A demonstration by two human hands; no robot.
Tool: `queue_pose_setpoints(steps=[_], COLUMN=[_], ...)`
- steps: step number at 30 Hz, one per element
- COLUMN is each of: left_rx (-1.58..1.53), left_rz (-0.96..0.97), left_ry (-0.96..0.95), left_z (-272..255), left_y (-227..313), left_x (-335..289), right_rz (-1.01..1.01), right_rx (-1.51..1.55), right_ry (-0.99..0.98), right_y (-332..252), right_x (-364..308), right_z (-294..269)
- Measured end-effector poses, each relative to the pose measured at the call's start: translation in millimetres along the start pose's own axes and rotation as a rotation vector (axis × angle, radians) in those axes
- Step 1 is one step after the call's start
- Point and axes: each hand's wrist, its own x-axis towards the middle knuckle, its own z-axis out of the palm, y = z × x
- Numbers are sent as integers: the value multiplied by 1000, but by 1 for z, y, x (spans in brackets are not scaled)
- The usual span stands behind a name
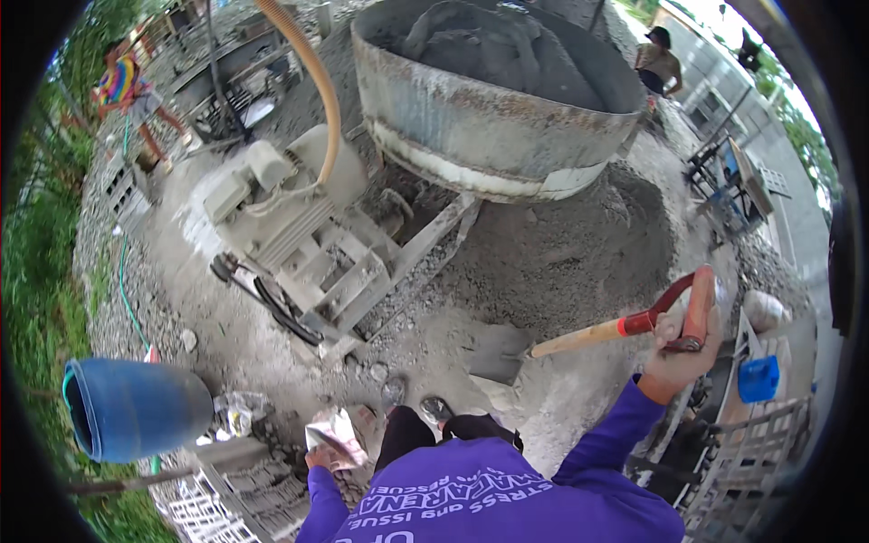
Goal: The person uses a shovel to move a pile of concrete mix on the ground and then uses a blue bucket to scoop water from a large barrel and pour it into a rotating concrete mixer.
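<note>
My right hand [690, 357] is wrapped round the red D-shaped grip of a shovel [579, 339]. Its wooden shaft slopes left to a grey, dust-covered blade [499, 354], low over the ground beside the foot of a sand heap [566, 262]. On the other side of me, my left hand [319, 457] is closed at the edge of a crumpled white and pinkish sack [337, 436]; its fingers are small and partly hidden. Ahead stands a large round mixer pan [489, 127] with grey material inside.
A dusty motor and frame [272, 208] adjoin the pan, with an orange hose [312, 77] above. A blue barrel [136, 407] lies at left. Hollow blocks [226, 507] are near my left, a blue container [759, 378] at right. Two people [131, 86] [659, 63] are farther off.
</note>
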Motion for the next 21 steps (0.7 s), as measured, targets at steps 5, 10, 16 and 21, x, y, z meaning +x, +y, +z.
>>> queue_pose_setpoints(steps=[5, 10, 16, 21], left_rx=[-89, 201, 629, 587], left_rz=[-28, -320, -11, -223], left_ry=[-466, -831, -581, -659], left_z=[46, 138, 215, 254], left_y=[130, 188, 220, 219], left_x=[122, 180, 120, 149], right_rz=[-173, -399, -493, -450], right_rx=[-124, -230, -291, -345], right_ry=[44, 365, 541, 708], right_y=[-31, -60, -71, -61], right_x=[-32, -85, -135, -162], right_z=[-31, -5, -7, -52])
